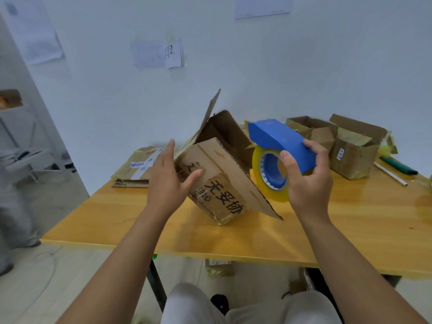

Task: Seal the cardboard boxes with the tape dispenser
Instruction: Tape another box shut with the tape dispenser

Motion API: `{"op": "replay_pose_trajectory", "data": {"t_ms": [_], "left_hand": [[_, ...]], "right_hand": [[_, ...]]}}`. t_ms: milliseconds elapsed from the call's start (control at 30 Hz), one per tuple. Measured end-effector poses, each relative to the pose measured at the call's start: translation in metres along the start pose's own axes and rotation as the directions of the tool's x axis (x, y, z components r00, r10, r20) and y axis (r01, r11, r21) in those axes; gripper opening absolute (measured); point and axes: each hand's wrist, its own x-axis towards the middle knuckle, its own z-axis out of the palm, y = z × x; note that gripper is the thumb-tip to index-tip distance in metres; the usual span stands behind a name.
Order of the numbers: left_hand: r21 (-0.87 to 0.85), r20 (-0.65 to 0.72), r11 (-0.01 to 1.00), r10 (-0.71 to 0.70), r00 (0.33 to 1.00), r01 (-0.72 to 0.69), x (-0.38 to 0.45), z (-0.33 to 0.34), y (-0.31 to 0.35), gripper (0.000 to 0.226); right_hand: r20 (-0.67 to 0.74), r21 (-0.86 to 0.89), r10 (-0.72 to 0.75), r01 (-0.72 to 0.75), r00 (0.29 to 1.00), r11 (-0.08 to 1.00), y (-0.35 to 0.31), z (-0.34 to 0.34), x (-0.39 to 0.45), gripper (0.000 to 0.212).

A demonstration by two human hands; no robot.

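Observation:
A brown cardboard box (224, 183) with black printed characters stands tilted on the yellow table (117, 218), its flaps open and pointing up and to the right. My left hand (170, 178) holds the box's left side, thumb across the printed face and fingers along the far side. To the right of the box my right hand (306, 176) grips a blue tape dispenser (280, 141) above the table. The dispenser carries a roll of yellowish clear tape (268, 176).
Two more open cardboard boxes (311, 132) (355, 148) stand at the back right. Flattened cardboard (138, 167) lies at the back left. A green pen (397, 166) and a white stick (390, 174) lie at the far right. A person stands at the left edge.

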Motion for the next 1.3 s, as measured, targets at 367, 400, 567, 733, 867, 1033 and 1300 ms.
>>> {"op": "replay_pose_trajectory", "data": {"t_ms": [367,400,567,733,867,1033,1300], "left_hand": [[-0.264,-0.15,0.957,0.085,0.985,-0.123,0.002,-0.013,0.002,0.071],[-0.283,-0.161,0.955,0.043,0.986,-0.088,-0.002,-0.012,-0.003,0.072],[-0.357,-0.187,0.933,-0.032,0.982,-0.038,-0.026,0.002,-0.024,0.079],[-0.424,-0.181,0.905,-0.123,0.976,0.035,-0.044,0.024,-0.034,0.075],[-0.36,-0.216,0.933,-0.103,0.971,0.019,-0.046,0.035,-0.036,0.061],[-0.367,-0.127,0.917,-0.219,0.967,0.16,-0.04,0.046,-0.032,0.05],[-0.407,-0.054,0.888,-0.257,0.965,0.214,-0.01,0.073,-0.018,0.073]], "right_hand": [[0.03,0.035,0.027,-0.028,0.999,0.999,-0.004,0.003,-0.004,0.044],[0.035,0.04,0.03,-0.031,0.999,0.999,-0.005,0.004,-0.004,0.044],[0.063,0.029,0.032,-0.034,0.998,0.999,-0.004,0.007,-0.002,0.05],[0.064,0.012,0.029,-0.03,0.998,0.999,0.0,0.004,0.0,0.044],[-0.007,0.027,0.033,-0.032,0.999,0.999,0.0,-0.002,0.007,0.046],[-0.114,0.063,0.02,-0.013,0.993,0.998,-0.002,-0.011,0.021,0.043],[-0.141,0.038,0.001,0.005,0.99,0.999,0.003,-0.014,0.029,0.039]]}}
